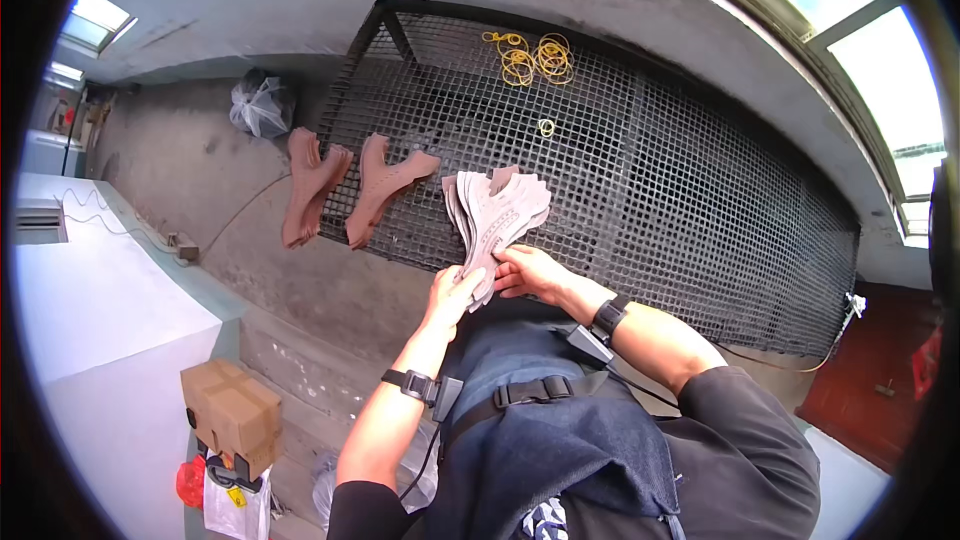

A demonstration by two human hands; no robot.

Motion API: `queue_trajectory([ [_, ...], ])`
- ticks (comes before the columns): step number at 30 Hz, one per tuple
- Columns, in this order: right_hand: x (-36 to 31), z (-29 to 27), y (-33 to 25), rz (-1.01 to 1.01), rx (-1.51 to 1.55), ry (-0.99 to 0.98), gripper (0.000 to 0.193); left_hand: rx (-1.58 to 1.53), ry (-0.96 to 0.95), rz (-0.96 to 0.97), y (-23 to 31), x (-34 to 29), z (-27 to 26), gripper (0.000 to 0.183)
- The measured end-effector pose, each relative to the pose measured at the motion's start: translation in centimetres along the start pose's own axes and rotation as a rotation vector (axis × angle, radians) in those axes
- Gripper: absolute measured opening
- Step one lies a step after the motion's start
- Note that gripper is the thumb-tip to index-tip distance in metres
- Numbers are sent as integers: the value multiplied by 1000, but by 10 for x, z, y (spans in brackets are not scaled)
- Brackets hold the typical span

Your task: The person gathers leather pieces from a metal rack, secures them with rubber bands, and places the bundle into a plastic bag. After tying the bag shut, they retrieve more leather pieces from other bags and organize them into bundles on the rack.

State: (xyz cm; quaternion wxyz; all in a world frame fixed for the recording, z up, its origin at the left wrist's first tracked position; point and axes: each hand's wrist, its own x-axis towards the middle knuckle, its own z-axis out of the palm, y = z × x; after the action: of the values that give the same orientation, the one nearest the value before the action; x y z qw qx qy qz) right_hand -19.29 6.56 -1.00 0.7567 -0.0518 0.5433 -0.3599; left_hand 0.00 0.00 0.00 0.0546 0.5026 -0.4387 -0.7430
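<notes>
A fanned stack of pale, Y-shaped cut pieces point(490, 210), leather-like and with small holes, is held over the near edge of the mesh table. My left hand point(453, 292) is closed round the stack's narrow lower end, thumb on top. At its right edge, my right hand point(527, 272) has curled fingers gripping the pieces, some fingertips hidden beneath. Brown pieces of like shape show behind the pale ones. To the left, a stack of brown Y-shaped pieces point(382, 183) lies on the mesh, with another brown stack point(312, 188) at the table's left edge.
The black wire-mesh table point(690, 200) runs along the wall. Yellow cord loops point(535, 58) lie at its back, a smaller yellow loop point(546, 127) nearer. A filled plastic bag point(262, 105) stands on the floor at far left, a cardboard box point(232, 410) at lower left.
</notes>
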Motion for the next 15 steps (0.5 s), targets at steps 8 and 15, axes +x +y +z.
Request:
queue_trajectory([
  [8,-5,15,7,-60,91,3,28,-277,2,-56,-3,-2,-5,36],
  [15,-14,29,19,-5,0,31,31,-163,-14,-2,9,-17,-15,68],
])
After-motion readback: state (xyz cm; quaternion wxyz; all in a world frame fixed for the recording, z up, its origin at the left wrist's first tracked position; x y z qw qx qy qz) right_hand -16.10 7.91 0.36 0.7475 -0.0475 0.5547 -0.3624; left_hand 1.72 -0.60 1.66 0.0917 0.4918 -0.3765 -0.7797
